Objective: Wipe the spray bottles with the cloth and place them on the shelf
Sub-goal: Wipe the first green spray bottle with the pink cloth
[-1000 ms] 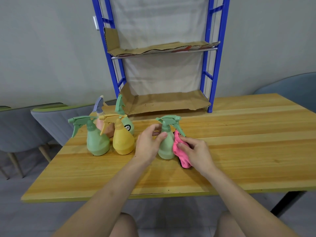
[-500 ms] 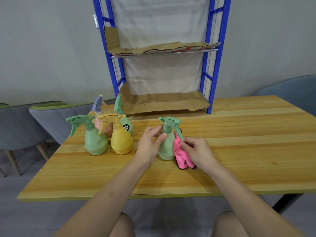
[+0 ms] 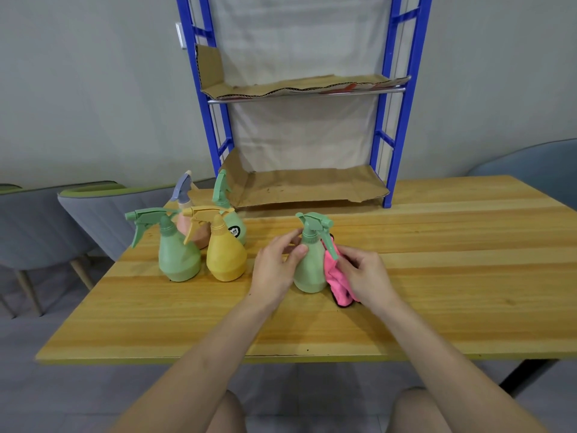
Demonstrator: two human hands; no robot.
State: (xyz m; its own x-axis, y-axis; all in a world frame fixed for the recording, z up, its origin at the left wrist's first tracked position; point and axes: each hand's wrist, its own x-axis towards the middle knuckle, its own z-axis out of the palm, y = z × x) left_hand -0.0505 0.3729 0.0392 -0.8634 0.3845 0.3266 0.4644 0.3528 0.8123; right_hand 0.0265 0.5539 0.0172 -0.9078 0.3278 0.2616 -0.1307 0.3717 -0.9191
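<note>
While the pale green spray bottle (image 3: 309, 270) stands upright on the surface (image 3: 437, 292) in front of me, I judge the job barely begun. This looks like the first bottle under the cloth, and neither cardboard-lined level of the blue shelf (image 3: 312, 189) holds a bottle. The pink cloth (image 3: 334, 273) lies against the bottle's right side, under its trigger. My left grip (image 3: 274, 264) curls round the neck, thumb in front, fingers behind. My right grip (image 3: 365, 273) is clenched on the cloth, pressing it to the bottle. Four more bottles (image 3: 224, 257) wait clustered to the left, near the shelf's corner, all yet to wipe and place, I reckon.
</note>
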